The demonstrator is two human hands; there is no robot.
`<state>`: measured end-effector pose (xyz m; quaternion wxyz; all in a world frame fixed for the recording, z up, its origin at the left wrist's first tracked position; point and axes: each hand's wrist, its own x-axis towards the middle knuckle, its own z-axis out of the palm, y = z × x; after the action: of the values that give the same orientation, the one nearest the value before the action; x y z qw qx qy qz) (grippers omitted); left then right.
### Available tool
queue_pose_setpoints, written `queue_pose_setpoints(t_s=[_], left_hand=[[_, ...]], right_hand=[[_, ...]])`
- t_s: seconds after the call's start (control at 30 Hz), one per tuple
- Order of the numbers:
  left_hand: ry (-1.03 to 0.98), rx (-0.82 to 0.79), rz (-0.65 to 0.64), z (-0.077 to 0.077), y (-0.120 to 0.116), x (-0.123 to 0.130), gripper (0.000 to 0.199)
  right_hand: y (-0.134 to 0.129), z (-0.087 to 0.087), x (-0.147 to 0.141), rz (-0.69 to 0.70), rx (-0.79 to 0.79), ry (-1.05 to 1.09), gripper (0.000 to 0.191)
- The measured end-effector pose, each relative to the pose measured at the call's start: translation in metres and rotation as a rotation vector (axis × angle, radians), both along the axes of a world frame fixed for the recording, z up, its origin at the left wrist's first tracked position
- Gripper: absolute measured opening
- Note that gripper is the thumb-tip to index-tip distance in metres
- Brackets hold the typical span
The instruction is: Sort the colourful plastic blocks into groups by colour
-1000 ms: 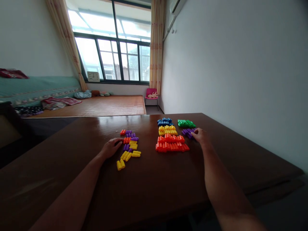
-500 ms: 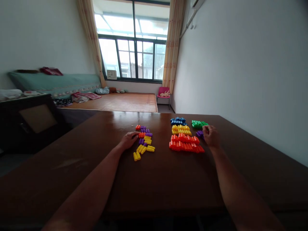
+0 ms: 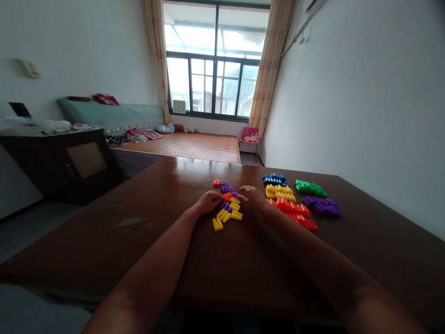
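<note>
A loose pile of small ribbed plastic blocks lies on the table, with yellow blocks [image 3: 235, 207], purple blocks [image 3: 227, 189] and orange blocks [image 3: 227, 196]. From the left, my left hand [image 3: 209, 202] reaches to the pile, its curled fingertips closed at the end of an orange block. At the pile's right side is my right hand [image 3: 252, 198], fingers apart and nothing visible in them. Under and behind the right forearm stand sorted groups: red-orange blocks [image 3: 292, 211], yellow rows [image 3: 280, 192], blue rows [image 3: 274, 179], green rows [image 3: 310, 188] and purple rows [image 3: 323, 207].
The dark brown table [image 3: 139, 232] carries everything. Beyond it are a bed [image 3: 201, 146] with a woven mat, a pink chair [image 3: 249, 135] holding a soft toy, and a window. A dark cabinet [image 3: 86, 160] stands at the left, a white wall at the right.
My right hand has moved left from the purple group on the right to the mixed pile, and its fingers have opened. My left hand stays at the orange blocks. The view has turned left.
</note>
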<state>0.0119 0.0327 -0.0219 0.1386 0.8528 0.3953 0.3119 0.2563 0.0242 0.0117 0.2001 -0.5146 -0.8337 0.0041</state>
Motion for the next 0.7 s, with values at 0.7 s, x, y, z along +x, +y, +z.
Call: queue_pose_setpoints(t_s=[0.7], left_hand=[[0.052,0.012,-0.001,0.002,0.009,-0.006,0.029]], right_hand=[[-0.031,0.000,0.285,-0.660,0.281,0.805,0.026]])
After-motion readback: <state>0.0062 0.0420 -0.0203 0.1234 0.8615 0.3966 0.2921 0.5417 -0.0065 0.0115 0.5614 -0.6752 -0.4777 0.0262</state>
